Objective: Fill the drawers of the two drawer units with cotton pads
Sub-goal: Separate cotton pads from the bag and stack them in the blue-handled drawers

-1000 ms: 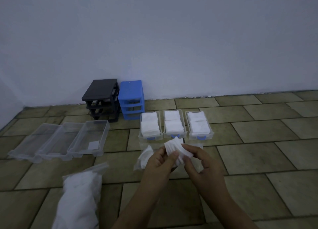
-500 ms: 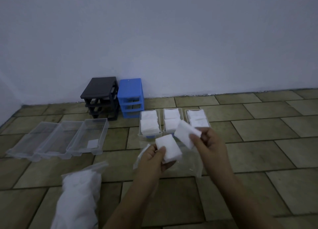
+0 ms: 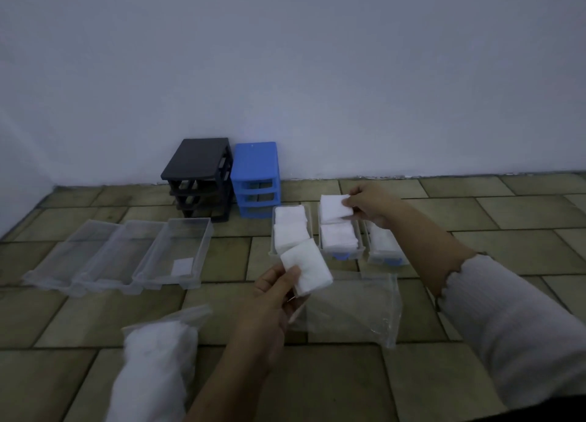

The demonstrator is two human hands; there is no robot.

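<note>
Two stacks of cotton pads are held: the right hand (image 3: 367,207) pinches one stack (image 3: 334,206) over the middle drawer (image 3: 338,240), the left hand (image 3: 272,298) grips another (image 3: 306,267) above the floor. Three clear drawers (image 3: 126,253) lie left, nearly empty, near the black unit (image 3: 198,174) and blue unit (image 3: 255,177). A loose pinch could shed pads. The right-most drawer (image 3: 385,250) is partly hidden by the forearm.

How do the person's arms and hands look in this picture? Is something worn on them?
The right arm wears a light grey ribbed knit sleeve, pushed up so its wavy cuff sits partway up the forearm. The left forearm is bare as far as the frame shows. The left hand and right hand wear no gloves; no rings or watch are visible.
</note>
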